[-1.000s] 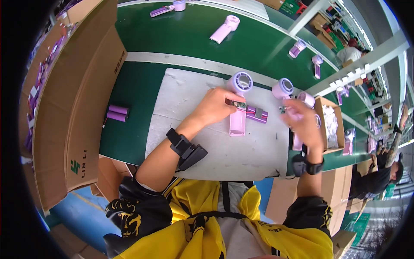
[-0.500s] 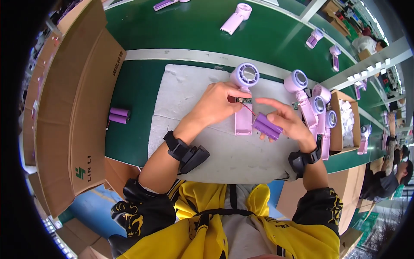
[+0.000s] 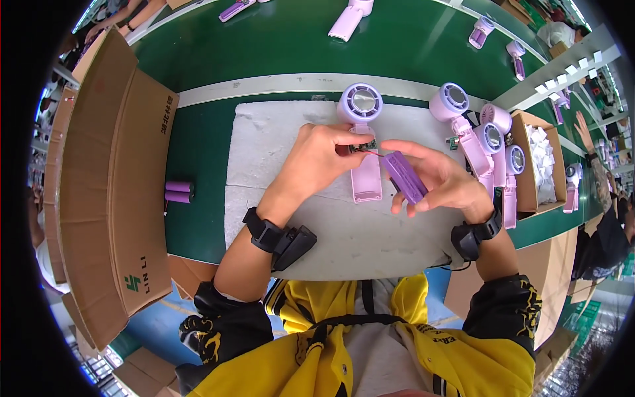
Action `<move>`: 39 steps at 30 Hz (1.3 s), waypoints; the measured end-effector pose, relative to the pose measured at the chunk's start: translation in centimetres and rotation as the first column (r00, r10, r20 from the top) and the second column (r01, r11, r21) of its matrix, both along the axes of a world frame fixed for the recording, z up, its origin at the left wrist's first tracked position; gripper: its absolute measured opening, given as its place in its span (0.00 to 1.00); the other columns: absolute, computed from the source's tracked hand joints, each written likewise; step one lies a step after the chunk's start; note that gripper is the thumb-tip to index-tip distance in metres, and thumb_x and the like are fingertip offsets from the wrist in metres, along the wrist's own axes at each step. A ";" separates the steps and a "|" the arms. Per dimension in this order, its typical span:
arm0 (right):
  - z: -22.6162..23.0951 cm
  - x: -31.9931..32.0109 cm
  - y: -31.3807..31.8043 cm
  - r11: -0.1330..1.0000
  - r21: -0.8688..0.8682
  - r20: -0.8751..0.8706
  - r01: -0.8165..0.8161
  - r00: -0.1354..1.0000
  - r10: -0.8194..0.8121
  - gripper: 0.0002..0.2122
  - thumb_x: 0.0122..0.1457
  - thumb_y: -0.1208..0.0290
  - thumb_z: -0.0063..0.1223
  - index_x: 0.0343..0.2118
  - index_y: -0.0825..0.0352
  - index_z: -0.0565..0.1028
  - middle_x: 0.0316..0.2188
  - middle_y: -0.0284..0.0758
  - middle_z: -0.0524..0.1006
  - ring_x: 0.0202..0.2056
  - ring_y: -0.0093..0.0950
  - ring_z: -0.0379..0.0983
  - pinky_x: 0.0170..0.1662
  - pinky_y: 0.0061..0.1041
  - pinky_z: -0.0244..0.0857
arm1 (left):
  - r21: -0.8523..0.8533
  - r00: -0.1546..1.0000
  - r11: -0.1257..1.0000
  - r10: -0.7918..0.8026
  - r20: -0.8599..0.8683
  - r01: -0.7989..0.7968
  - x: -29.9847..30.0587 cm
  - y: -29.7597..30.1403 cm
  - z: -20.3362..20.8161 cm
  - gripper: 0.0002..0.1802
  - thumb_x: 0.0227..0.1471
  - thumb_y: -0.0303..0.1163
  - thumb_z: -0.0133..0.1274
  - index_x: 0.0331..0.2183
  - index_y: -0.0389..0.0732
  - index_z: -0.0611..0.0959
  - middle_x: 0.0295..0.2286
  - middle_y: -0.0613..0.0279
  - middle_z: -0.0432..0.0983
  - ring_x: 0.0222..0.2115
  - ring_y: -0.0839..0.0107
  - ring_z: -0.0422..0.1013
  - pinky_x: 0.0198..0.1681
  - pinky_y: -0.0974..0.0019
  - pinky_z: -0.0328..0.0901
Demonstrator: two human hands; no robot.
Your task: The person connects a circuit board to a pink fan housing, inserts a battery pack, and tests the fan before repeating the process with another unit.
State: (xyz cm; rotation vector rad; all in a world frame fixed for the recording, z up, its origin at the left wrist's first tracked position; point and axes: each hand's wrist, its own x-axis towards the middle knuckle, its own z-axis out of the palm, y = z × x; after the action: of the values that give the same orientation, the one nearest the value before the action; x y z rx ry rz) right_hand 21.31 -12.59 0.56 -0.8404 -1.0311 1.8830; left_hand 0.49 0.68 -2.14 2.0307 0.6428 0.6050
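A small green circuit board (image 3: 368, 145) is pinched in the fingers of my left hand (image 3: 325, 151), over the handle of a pink handheld fan. The fan's handle (image 3: 366, 175) lies with its inside facing up, and its round head (image 3: 360, 102) points away from me. Between the thumb and fingers of my right hand (image 3: 444, 177) is a purple battery pack (image 3: 405, 177), tilted above the mat beside the handle. A thin red wire (image 3: 372, 153) runs from the board to the pack.
Several opened pink fans (image 3: 473, 149) lie to the right, beside a cardboard box (image 3: 529, 192) of white pieces. Another purple battery pack (image 3: 179, 192) sits left of the grey mat (image 3: 264, 159). A tall carton (image 3: 132, 198) stands at the left, and more fans (image 3: 347, 23) rest beyond the white rail (image 3: 264, 85).
My right hand has turned the battery pack so that a different side faces up, and its fingers have spread. The left hand still grips the board. The whole view has shifted slightly.
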 end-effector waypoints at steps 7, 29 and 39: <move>-0.9 1.0 0.5 0.988 -0.043 0.144 0.148 0.980 -0.141 0.43 0.39 0.67 0.69 0.61 0.69 0.59 0.46 0.41 0.72 0.49 0.36 0.73 0.45 0.32 0.70 | -0.001 0.999 0.999 -0.037 -0.019 0.037 0.0 0.1 0.3 0.17 0.43 0.20 0.60 0.39 0.40 0.85 0.29 0.54 0.82 0.27 0.68 0.78 0.31 0.69 0.70; -1.4 -4.4 -0.5 0.743 0.670 0.638 0.014 0.501 -0.585 0.32 0.36 0.77 0.71 0.50 0.68 0.72 0.46 0.39 0.73 0.39 0.32 0.73 0.44 0.30 0.72 | 0.044 0.984 0.983 -0.176 -0.003 0.176 -0.5 0.6 0.6 0.16 0.51 0.24 0.56 0.44 0.40 0.83 0.37 0.44 0.78 0.36 0.48 0.75 0.41 0.58 0.70; -1.5 -5.0 -1.1 0.673 0.735 0.650 -0.083 0.373 -0.663 0.23 0.38 0.79 0.71 0.41 0.71 0.76 0.52 0.41 0.70 0.41 0.33 0.76 0.43 0.31 0.76 | 0.186 0.975 0.962 -0.213 0.059 0.199 -0.6 0.6 -0.3 0.16 0.52 0.21 0.53 0.44 0.40 0.82 0.36 0.42 0.77 0.37 0.44 0.74 0.43 0.56 0.70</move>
State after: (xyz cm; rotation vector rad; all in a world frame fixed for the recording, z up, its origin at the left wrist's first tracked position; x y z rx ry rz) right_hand 16.35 -13.64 -0.90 -1.4927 -1.8627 0.4143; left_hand -0.07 1.27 -2.47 2.1950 0.3332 0.6329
